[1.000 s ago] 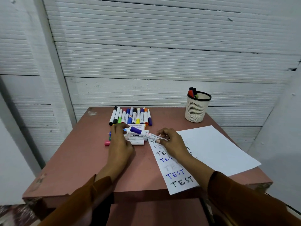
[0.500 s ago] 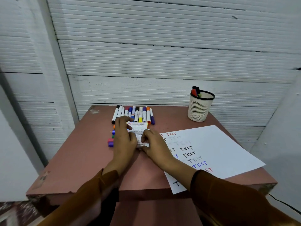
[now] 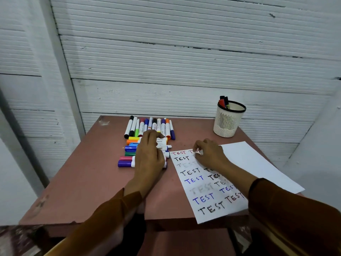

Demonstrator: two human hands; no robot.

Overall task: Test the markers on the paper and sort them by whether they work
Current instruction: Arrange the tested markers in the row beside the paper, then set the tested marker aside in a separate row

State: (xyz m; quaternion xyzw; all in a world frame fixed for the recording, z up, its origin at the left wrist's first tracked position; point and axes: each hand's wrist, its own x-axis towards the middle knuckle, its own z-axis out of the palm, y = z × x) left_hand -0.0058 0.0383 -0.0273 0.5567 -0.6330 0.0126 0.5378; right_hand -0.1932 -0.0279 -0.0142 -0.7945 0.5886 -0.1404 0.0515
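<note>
A white paper [image 3: 258, 163] with several rows of "TEST" in red, black and blue lies on the right half of the table. One row of capped markers [image 3: 149, 126] lies side by side at the table's far edge. In front of it a second group of markers [image 3: 129, 156] lies crosswise, coloured caps to the left. My left hand [image 3: 149, 154] rests on top of this crosswise group and hides its right part. My right hand [image 3: 210, 154] sits on the paper's top edge with fingers loosely curled; I see no marker in it.
A white mesh pen cup [image 3: 227, 121] holding a red and a black marker stands at the back right. The small reddish table [image 3: 88, 182] stands against a white ribbed wall. The paper's near corner overhangs the table's front edge.
The purple marker that both hands held went down onto the crosswise group. My right hand then moved right, back onto the paper; my left hand stayed on the markers.
</note>
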